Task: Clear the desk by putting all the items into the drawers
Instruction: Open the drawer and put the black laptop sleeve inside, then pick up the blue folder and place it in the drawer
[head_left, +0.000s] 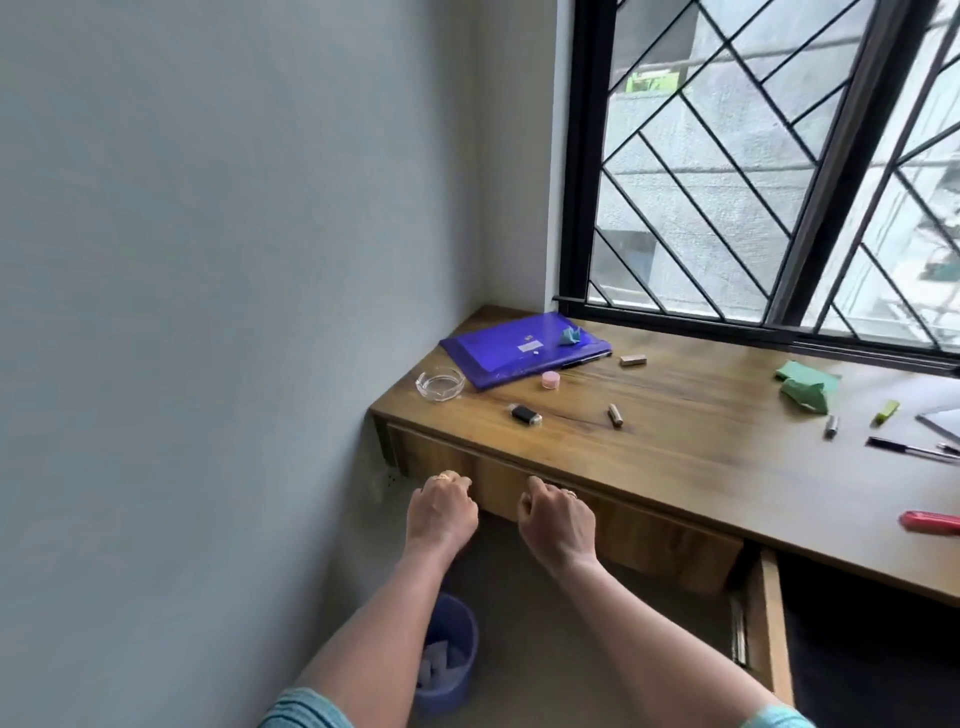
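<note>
Two bare forearms with teal sleeve cuffs enter from the bottom edge. Left hand (441, 512) and right hand (557, 525) sit at centre frame, both with fingers curled under the lower edge of the left drawer front (597, 512), gripping it; a ring shows on each hand. That drawer looks shut or nearly so. A second drawer (769, 623) at lower right is pulled out, its wooden side wall visible, inside dark.

Wooden tabletop (701, 452) runs from centre to the right edge, under a black-framed window (779, 171) with a diagonal grille. On it, all loose:
- blue folder (511, 351) at the far left corner, a small teal paper wad (569, 335) lying on it
- clear glass ashtray (439, 383) just beside the folder's left corner
- pink round small jar (550, 380) at the folder's front edge
- black USB stick (523, 414) near the front edge
- two batteries (615, 415) (831, 426), well apart
- small tan block (632, 359) right of the folder
- crumpled green cloth (805, 387) at right
- yellow-green highlighter (885, 412), black pen (909, 448), red marker (930, 522) at the right edge

Blue wastebasket (447, 654) on the floor at bottom centre, partly hidden by the left forearm.
</note>
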